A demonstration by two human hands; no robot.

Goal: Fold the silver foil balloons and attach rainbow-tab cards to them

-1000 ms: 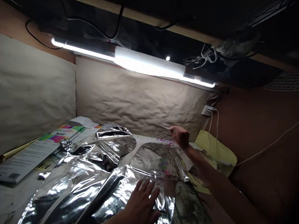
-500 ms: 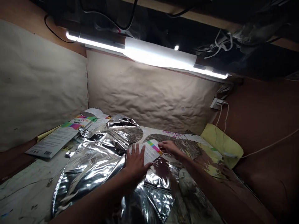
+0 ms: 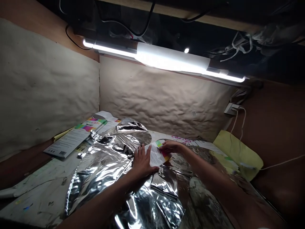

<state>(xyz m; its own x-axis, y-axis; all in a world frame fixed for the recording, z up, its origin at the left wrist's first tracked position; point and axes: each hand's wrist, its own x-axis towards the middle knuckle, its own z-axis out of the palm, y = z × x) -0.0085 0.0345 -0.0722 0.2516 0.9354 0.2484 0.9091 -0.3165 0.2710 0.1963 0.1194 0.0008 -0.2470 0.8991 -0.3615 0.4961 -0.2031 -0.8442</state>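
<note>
My left hand (image 3: 143, 161) lies flat with fingers spread, pressing on the left part of a printed paper sheet (image 3: 154, 155) with a coloured stripe. My right hand (image 3: 172, 146) pinches the sheet's right edge and bends it upward. Under and around the sheet spreads shiny silver foil (image 3: 100, 171), which looks like a flat foil balloon. Just below the sheet is a folded square of foil (image 3: 165, 182), near my left thumb.
A stack of printed balloon sheets (image 3: 69, 140) lies at the left. Yellow paper (image 3: 249, 156) leans at the right, below a wall socket (image 3: 231, 108) with white cables. A tube light (image 3: 114, 50) hangs low over the back wall.
My right hand has closed on the sheet's right edge and lifted it into a curve. My left hand stays on the sheet. The whole view has shifted a little.
</note>
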